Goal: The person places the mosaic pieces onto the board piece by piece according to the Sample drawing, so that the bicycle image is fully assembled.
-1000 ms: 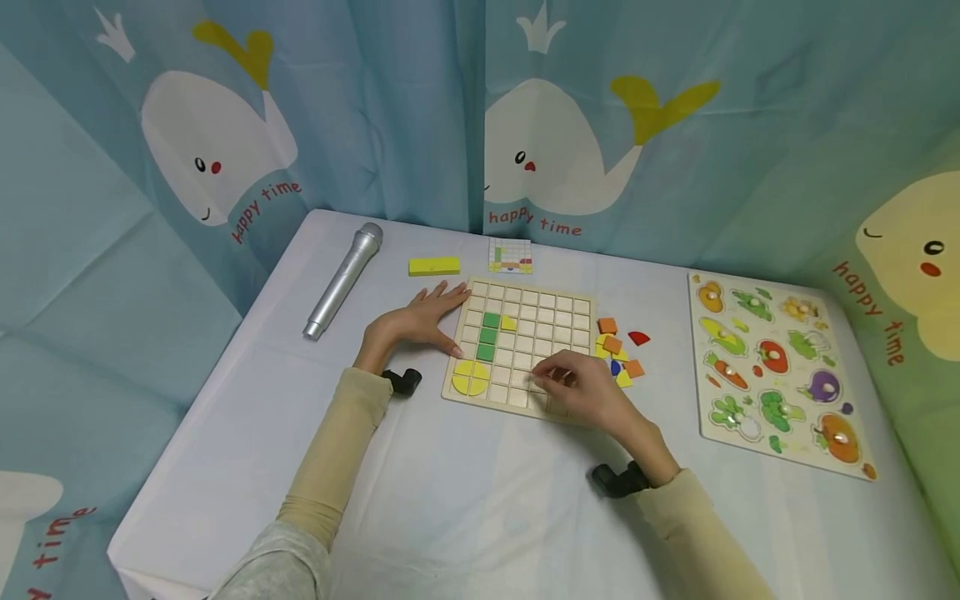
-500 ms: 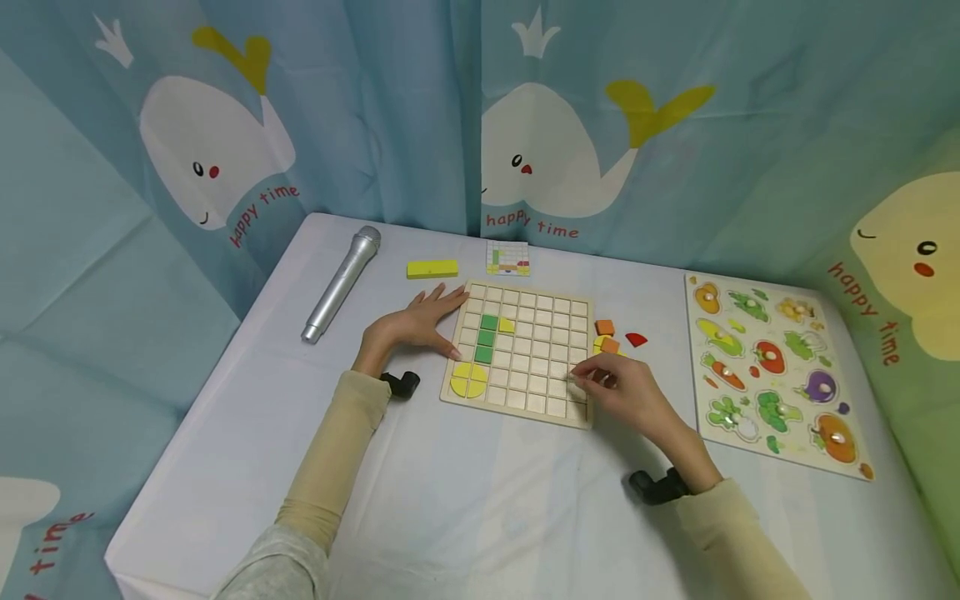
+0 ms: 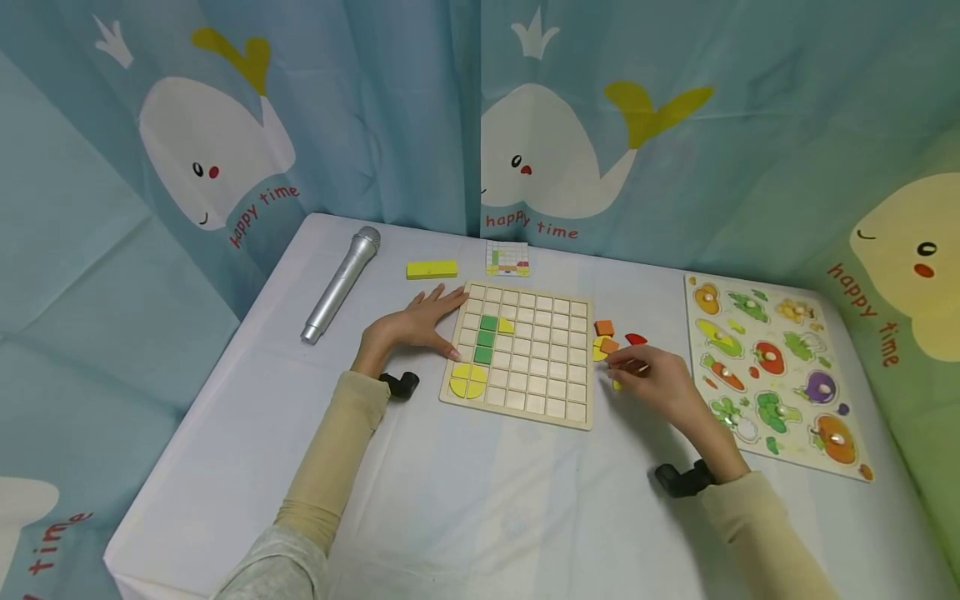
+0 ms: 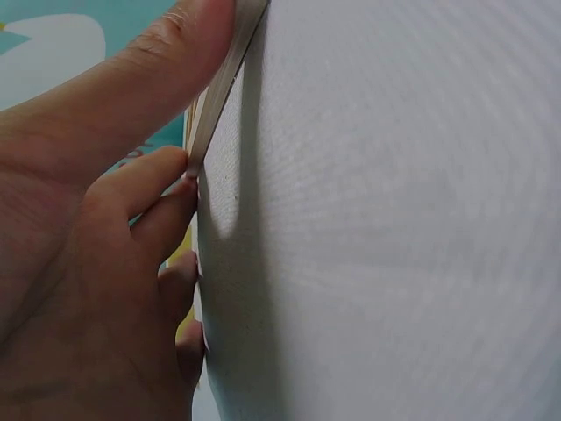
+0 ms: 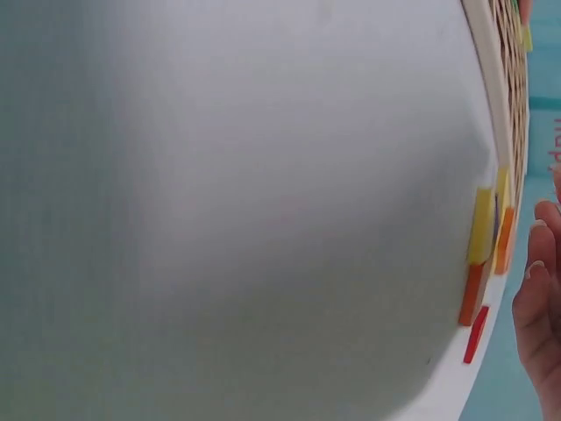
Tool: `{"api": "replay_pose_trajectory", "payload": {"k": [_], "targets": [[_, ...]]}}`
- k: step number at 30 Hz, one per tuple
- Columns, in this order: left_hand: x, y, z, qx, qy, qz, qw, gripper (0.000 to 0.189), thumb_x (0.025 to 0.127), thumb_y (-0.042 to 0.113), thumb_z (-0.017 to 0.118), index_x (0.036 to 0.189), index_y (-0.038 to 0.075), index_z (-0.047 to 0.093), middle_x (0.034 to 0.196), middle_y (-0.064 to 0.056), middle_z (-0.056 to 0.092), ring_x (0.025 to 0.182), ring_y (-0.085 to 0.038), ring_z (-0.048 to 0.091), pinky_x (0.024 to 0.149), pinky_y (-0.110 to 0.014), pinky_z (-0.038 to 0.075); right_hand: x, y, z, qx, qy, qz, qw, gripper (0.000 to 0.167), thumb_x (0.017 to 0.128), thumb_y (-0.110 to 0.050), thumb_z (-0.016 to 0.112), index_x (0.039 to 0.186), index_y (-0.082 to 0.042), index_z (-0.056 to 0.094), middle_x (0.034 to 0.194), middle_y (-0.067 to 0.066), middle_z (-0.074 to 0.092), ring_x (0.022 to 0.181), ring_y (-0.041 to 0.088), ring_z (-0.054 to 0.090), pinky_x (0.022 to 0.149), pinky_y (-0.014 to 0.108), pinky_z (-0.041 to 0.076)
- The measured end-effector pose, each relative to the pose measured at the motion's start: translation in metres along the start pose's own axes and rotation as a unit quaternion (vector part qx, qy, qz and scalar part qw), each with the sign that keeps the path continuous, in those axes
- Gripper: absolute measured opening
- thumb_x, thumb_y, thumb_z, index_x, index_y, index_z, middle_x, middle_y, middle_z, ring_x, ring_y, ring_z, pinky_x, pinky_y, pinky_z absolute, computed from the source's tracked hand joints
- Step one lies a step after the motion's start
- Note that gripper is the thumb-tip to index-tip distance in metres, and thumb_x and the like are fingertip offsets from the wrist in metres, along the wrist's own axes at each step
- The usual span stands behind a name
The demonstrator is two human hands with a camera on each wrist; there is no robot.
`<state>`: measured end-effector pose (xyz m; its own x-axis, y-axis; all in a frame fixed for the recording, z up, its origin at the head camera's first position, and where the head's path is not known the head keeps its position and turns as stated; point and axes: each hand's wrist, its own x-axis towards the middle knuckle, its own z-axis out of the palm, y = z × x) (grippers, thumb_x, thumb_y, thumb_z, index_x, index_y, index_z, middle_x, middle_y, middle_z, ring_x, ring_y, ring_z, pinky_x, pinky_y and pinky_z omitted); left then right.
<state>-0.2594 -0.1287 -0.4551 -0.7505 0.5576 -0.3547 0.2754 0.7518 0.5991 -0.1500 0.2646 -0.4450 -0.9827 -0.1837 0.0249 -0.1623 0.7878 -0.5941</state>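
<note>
A wooden grid board (image 3: 551, 358) lies mid-table. Three green squares (image 3: 485, 339) stand in a column on it, with a yellow piece (image 3: 506, 326) beside the top one. Yellow quarter pieces (image 3: 468, 381) form a circle at its near left corner. My left hand (image 3: 420, 323) spreads along the board's left side; thumb and fingertips touch its edge (image 4: 210, 114). Off the board's right side, my right hand (image 3: 654, 383) hovers over loose pieces with loosely bent fingers and no piece visible in them. Orange squares (image 3: 604, 327), yellow pieces (image 5: 480, 226) and a red piece (image 5: 476, 335) lie below it.
A small pattern card (image 3: 507, 258) and a yellow block (image 3: 432, 269) lie behind the board. The silver microphone (image 3: 341, 285) is at the left. A vegetable knob puzzle (image 3: 776, 375) lies at the right, partly behind my right hand and forearm. Curtains (image 3: 420, 125) hang behind the table.
My right hand has moved rightward from over the board to the loose pieces, uncovering the board's near right part. My left hand has stayed at the board's edge.
</note>
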Motion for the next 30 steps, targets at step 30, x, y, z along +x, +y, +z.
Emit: {"api": "replay_pose_trajectory", "payload": {"k": [30], "targets": [[0.0,-0.001,0.0,-0.008,0.0,0.001,1.0,0.116,0.079,0.037,0.089,0.167,0.02,0.015,0.175,0.003,0.007,0.161,-0.024,-0.011,0.13,-0.046,-0.01,0.03,0.026,-0.003,0.004,-0.021,0.055,0.9982,0.037,0.092,-0.015,0.078,0.122,0.004,0.067,0.111,0.023,0.068,0.095,0.032,0.063,0.063,0.019,0.052]]}}
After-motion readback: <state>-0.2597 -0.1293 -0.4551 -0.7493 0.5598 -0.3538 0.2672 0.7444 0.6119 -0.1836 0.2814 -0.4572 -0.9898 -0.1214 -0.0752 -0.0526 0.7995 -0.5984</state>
